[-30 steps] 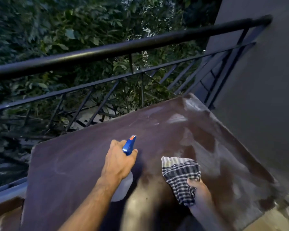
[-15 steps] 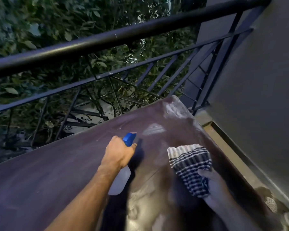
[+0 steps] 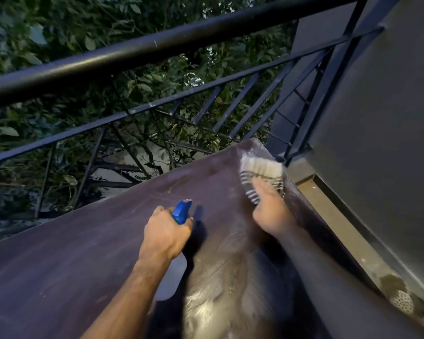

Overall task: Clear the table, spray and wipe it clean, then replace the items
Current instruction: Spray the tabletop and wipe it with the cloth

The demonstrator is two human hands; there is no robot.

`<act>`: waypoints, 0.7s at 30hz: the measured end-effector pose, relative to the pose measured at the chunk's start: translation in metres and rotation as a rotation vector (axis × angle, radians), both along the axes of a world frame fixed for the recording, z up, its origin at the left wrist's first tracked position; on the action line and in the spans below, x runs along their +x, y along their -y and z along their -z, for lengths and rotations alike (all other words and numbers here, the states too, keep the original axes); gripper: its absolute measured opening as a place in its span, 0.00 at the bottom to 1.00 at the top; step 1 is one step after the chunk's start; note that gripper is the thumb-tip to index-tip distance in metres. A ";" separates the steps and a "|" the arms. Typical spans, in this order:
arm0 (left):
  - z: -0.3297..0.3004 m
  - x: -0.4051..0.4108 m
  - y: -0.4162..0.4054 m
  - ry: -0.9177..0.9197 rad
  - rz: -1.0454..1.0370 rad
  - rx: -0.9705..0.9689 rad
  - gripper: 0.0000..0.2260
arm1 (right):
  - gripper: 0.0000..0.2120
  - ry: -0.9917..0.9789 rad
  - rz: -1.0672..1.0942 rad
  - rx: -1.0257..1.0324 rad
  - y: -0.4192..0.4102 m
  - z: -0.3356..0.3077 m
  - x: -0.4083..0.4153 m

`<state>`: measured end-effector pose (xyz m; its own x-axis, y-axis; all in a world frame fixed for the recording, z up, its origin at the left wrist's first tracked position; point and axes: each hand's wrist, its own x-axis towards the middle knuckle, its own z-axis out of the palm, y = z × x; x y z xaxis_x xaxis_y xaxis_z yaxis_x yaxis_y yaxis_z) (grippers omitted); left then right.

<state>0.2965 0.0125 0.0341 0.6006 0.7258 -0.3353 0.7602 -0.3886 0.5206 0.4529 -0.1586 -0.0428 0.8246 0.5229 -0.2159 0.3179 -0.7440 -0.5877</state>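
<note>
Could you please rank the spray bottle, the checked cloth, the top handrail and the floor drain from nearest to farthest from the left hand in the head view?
1. Spray bottle: gripped in the left hand itself.
2. Checked cloth: to its right, under the right hand, at the table's far corner.
3. Floor drain: far right, on the floor by the wall.
4. Top handrail: beyond the table.

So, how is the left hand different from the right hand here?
The left hand is curled round the spray bottle, held above the table; the right hand lies flatter, pressing the striped cloth near the table's far corner. The left looks sharp, the right blurred. Both are bare.
</note>
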 end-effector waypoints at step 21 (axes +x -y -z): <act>0.038 -0.025 -0.028 -0.050 -0.019 -0.004 0.21 | 0.33 0.264 -0.155 -0.355 -0.060 0.051 0.054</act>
